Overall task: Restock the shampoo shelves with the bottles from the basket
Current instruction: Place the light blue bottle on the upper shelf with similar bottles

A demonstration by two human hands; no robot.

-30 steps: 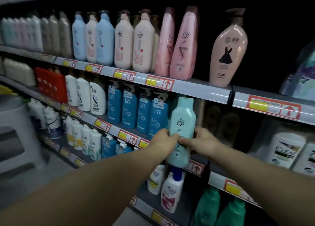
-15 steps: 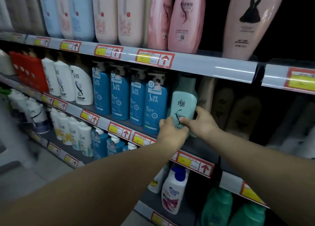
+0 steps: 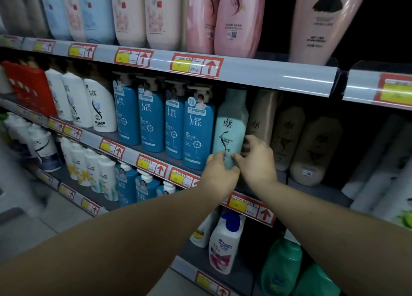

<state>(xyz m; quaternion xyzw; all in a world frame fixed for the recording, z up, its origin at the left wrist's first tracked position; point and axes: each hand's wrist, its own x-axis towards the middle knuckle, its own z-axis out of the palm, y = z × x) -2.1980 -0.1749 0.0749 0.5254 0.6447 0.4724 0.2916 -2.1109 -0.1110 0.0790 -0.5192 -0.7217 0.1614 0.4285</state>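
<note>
Two hands meet low on one bottle. Your left hand (image 3: 219,177) comes in from the left, its fingers (image 3: 215,160) curled against the lower front of the mint-green bottle (image 3: 231,126). Your right hand (image 3: 256,162) comes in from the right, thumb on the front and fingers (image 3: 250,139) wrapped round the bottle's right side. The tips of the two hands lie just beside each other under the label, and together they clamp the bottle between them.

The bottle stands upright on the middle shelf (image 3: 130,156). Its base is hidden behind your hands, so you cannot tell whether it rests on the board. Its cap reaches close under the rail of the upper shelf (image 3: 278,77).

Just beside it on the left stands a row of four blue pump bottles (image 3: 197,135). On its right is a beige bottle (image 3: 263,117), with browner ones further along. White bottles (image 3: 100,108) and red packs (image 3: 29,88) fill the shelf further left. Red and yellow price tags (image 3: 247,204) run along the shelf edge below your wrists. Pink bottles (image 3: 236,19) line the upper shelf.
</note>
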